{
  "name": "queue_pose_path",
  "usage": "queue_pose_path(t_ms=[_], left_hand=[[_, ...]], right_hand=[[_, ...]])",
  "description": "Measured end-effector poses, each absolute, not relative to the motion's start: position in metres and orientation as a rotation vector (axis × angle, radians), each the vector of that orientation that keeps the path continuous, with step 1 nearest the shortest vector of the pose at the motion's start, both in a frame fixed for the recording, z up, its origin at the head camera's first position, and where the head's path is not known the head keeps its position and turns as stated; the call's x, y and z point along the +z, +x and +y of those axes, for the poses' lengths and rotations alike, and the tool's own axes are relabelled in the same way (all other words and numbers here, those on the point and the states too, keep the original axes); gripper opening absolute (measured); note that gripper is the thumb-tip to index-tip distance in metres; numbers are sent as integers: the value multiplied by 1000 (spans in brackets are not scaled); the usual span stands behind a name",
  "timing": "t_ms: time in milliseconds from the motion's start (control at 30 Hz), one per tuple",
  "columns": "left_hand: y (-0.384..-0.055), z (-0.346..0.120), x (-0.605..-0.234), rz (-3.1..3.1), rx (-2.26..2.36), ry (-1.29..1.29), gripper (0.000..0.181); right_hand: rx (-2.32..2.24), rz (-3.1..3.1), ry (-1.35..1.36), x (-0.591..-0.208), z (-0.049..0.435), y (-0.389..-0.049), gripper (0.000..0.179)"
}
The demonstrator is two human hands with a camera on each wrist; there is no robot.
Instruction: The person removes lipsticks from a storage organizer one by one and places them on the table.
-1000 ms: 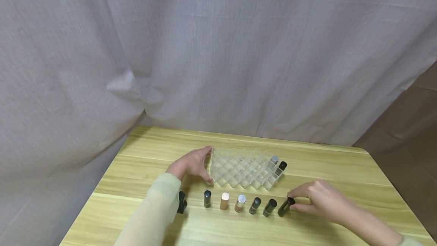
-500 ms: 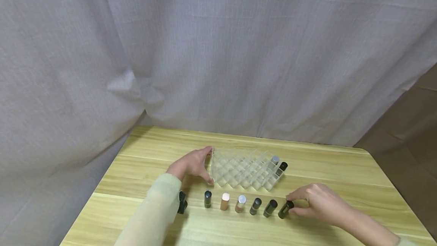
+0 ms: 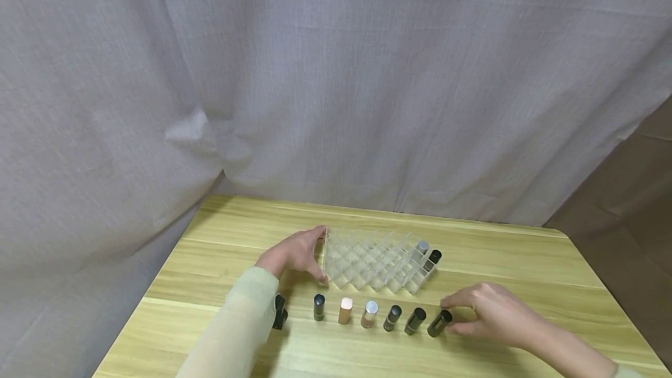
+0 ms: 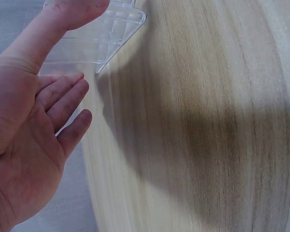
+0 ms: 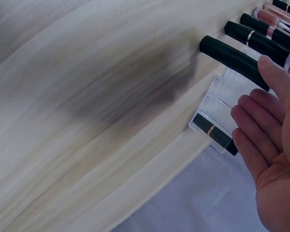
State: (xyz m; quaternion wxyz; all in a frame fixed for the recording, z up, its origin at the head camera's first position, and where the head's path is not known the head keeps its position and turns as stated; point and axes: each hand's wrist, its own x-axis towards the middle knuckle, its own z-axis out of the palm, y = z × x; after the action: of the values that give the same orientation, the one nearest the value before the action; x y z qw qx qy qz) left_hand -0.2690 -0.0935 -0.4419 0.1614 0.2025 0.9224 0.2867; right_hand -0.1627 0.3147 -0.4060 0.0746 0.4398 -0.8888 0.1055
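Observation:
My left hand (image 3: 294, 251) holds the left end of a clear plastic lipstick organizer (image 3: 362, 261), thumb at the near corner and fingers at the far one. The organizer's end (image 4: 117, 30) also shows in the left wrist view. A black lipstick (image 3: 439, 323) stands upright on the table as the rightmost of a row. Around its top, my right hand (image 3: 490, 314) has thumb and index finger spread, with a gap showing beside the cap. In the right wrist view the thumb overlaps the end of that dark tube (image 5: 234, 62), and the other fingers reach out straight.
Left of it in the row stand several lipsticks, among them one with a silver cap (image 3: 369, 314) and an orange-brown one (image 3: 345, 310). A silver-capped (image 3: 421, 248) and a black lipstick (image 3: 433, 257) sit in the organizer's right end. A grey curtain (image 3: 336, 86) hangs behind the wooden table (image 3: 514, 255).
The black lipstick has shifted slightly toward the near side and is upright at the row's end. My right thumb and index finger have spread wider from it. The left hand has stayed put.

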Motion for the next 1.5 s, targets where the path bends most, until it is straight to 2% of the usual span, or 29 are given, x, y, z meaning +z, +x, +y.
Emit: queue_pose_path(t_ms=[400,1000,1500], left_hand=[[-270,-95,-443,2628,831,558,129],[-271,-95,-448,2620,843,572,125],[-269,-94,-444,2625,843,549,127]], right_hand=[[224,-2661,1306,-382,323,-171,47],[169,-2684,1187,-352,314,-206,48],[100,-2685,1128,-352,304,-237,47]])
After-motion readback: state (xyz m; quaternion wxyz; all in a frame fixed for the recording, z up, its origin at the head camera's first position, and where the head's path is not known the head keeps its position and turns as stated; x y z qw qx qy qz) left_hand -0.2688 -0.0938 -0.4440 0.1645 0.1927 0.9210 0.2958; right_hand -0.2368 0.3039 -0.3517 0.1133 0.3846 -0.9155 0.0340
